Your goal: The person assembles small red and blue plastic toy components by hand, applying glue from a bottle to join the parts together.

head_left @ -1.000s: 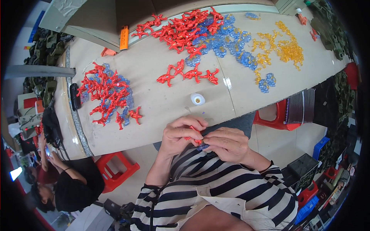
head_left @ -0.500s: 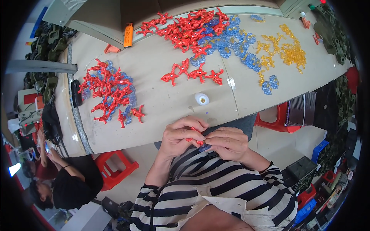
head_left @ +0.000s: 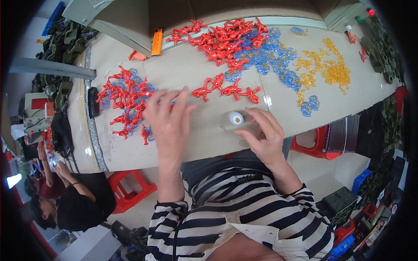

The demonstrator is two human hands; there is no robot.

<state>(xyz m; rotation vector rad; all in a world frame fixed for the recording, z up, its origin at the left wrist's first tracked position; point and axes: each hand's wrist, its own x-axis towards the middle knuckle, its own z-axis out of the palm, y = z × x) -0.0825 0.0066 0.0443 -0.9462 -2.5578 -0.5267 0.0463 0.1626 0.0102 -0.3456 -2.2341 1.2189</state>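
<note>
My left hand [head_left: 169, 124] is over the right edge of the left pile, fingers stretched and spread, a little blurred. It hides part of that pile of red figures [head_left: 124, 100], which have blue clear parts among them. A bit of red and blue shows between its fingers; whether it touches them I cannot tell. My right hand [head_left: 266, 138] is open, thumb and fingers apart, just right of a small white bottle [head_left: 235, 118] with a yellowish centre on top. Nothing shows in its grasp. Beyond the bottle lies a short row of red figures [head_left: 233, 90].
At the back are a big heap of red figures [head_left: 224, 39], blue clear pieces [head_left: 276, 54] and yellow clear pieces [head_left: 335, 71]. An orange box [head_left: 157, 41] stands by the shelf post. Red stools [head_left: 128, 191] are below the table; a person [head_left: 82, 202] sits at left.
Both hands have parted and left the red and blue piece they held at my lap. My left hand moved up-left to the pile, the right up to the bottle. The view shifted slightly.
</note>
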